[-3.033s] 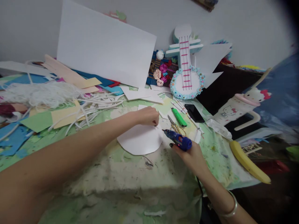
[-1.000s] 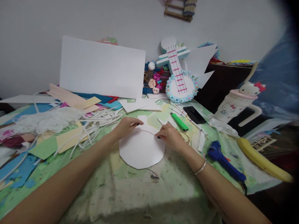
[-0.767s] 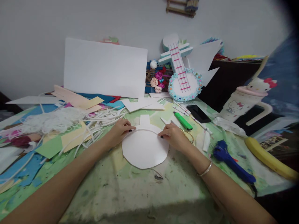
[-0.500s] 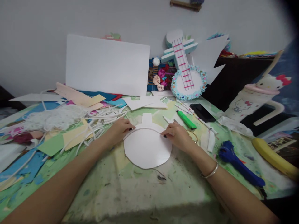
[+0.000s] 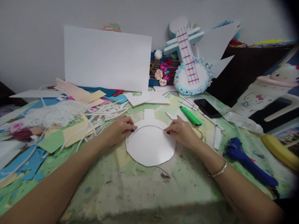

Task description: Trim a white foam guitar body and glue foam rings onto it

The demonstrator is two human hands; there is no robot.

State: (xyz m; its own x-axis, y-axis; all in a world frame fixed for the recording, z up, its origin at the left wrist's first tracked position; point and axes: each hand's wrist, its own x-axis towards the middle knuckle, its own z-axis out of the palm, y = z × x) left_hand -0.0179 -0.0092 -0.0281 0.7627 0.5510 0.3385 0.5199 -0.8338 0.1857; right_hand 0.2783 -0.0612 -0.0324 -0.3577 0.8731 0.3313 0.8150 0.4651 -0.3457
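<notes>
The left hand and right hand are pinching a thin white strip, bowed across the far part of a rounded white board on the worktop. A blue glue gun lies over to the right, beyond the right hand.

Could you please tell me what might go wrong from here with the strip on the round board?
The curved white strip might shift on the round board if the left hand or right hand loosens its grip. The right forearm might knock the blue glue gun lying close beside it.
</notes>
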